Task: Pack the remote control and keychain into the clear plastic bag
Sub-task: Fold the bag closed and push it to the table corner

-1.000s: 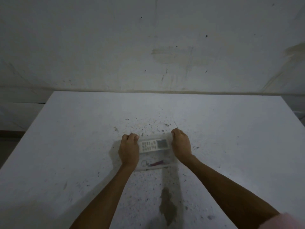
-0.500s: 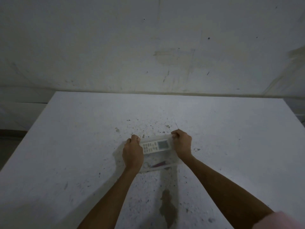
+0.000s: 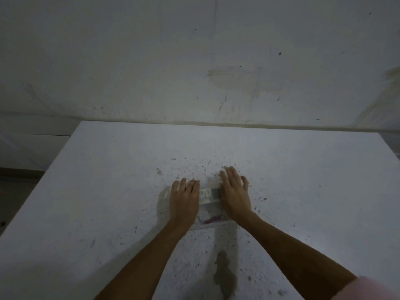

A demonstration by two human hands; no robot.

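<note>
Your left hand (image 3: 184, 202) lies flat, palm down, on the left part of the clear plastic bag (image 3: 211, 211), its fingers (image 3: 190, 186) stretched out and pointing toward the far edge of the table (image 3: 108, 191). They grip nothing; they only press down. Your right hand (image 3: 234, 195) does the same on the right part of the bag, fingers spread and extended, the tips reaching past the bag's far edge onto the speckled tabletop.

Between your two hands a narrow strip of the bag shows. In it the remote control (image 3: 208, 194) lies crosswise, its button pad next to your left fingers and its greyish display end running under the inner edge of your right hand. Both ends of the remote are covered by your hands, so you cannot see how far it runs. Nearer to you, still inside the bag, the keychain (image 3: 213, 219) lies as a reddish-purple streak close to the bag's near edge, between your wrists and touching neither hand as far as the blur allows.

The bag rests around the middle of the table, well away from every edge. A dark stain (image 3: 224, 276) marks the tabletop toward the near edge, between your forearms. A pink sleeve (image 3: 372, 289) shows at your right elbow.
</note>
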